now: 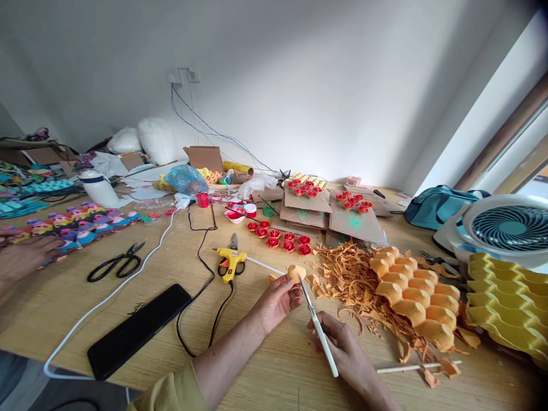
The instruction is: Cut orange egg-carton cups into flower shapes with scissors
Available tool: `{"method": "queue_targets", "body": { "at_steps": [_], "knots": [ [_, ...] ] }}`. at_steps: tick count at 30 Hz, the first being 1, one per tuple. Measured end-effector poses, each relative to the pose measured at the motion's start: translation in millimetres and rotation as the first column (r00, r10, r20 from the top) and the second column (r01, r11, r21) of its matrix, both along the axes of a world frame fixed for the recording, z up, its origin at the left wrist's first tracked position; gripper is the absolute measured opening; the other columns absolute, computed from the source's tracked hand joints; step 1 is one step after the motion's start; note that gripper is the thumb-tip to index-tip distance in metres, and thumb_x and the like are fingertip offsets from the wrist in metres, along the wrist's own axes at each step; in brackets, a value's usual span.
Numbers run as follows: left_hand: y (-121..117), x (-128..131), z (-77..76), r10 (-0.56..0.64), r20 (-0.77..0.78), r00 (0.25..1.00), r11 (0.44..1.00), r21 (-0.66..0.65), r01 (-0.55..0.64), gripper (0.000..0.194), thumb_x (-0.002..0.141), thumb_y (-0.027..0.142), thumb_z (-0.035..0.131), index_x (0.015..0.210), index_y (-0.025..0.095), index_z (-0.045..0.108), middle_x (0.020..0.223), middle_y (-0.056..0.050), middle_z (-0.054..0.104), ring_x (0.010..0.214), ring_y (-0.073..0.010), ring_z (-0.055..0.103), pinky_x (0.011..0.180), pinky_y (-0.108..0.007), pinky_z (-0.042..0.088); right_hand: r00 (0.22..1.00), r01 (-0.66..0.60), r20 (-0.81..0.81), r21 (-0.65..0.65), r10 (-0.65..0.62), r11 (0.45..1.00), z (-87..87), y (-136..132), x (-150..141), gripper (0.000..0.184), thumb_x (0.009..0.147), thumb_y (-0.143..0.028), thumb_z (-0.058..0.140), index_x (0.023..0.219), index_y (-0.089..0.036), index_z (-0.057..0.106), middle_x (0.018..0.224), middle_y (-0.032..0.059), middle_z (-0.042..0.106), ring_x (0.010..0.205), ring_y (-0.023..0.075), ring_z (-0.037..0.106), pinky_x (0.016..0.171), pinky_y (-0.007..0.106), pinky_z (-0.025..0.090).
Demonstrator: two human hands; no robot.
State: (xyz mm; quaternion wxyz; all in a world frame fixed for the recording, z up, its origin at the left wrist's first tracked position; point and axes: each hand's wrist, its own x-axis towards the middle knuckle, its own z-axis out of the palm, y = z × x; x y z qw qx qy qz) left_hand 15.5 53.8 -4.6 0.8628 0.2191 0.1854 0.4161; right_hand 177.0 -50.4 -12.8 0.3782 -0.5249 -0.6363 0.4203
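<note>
My left hand pinches a small orange egg-carton cup between thumb and fingers, above the table. My right hand grips white-handled scissors, whose blades point up and touch or overlap the cup's edge. Orange trimmings lie in a heap to the right, with an orange egg carton resting partly on them. Left of my hands lies a yellow glue gun with a white glue stick in its back. Red paper roses sit in rows beyond the cup.
A black phone and black scissors lie on the left. Another person's hand touches painted carton figures at the far left. On the right stand a yellow egg carton and a white fan. Cables cross the table.
</note>
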Motion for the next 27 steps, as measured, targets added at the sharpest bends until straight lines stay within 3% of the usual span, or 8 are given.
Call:
{"method": "queue_targets", "body": {
  "at_steps": [11, 27],
  "knots": [
    [-2.4, -2.4, 6.0, 0.066, -0.105, 0.992, 0.985, 0.165, -0.048, 0.035, 0.064, 0.029, 0.086, 0.089, 0.013, 0.068, 0.073, -0.002, 0.065, 0.068, -0.0092, 0.061, 0.063, -0.019, 0.05, 0.997, -0.047, -0.064, -0.061, 0.043, 0.997, 6.4, -0.9, -1.9, 0.035, 0.088, -0.051, 0.055, 0.082, -0.017, 0.055, 0.066, -0.0029, 0.047, 0.062, 0.0123, 0.044, 0.057, 0.024, 0.033],
    [-3.1, -1.1, 3.1, 0.015, -0.126, 0.992, 0.989, 0.147, 0.004, 0.036, 0.064, 0.03, 0.086, 0.089, 0.012, 0.068, 0.071, -0.002, 0.065, 0.065, -0.0086, 0.059, 0.064, -0.02, 0.049, 0.998, -0.062, -0.029, -0.034, 0.061, 0.998, -1.0, -0.4, 1.4, 0.036, 0.09, -0.052, 0.052, 0.08, -0.017, 0.055, 0.065, -0.0037, 0.045, 0.061, 0.0111, 0.04, 0.056, 0.023, 0.032]
  ]
}}
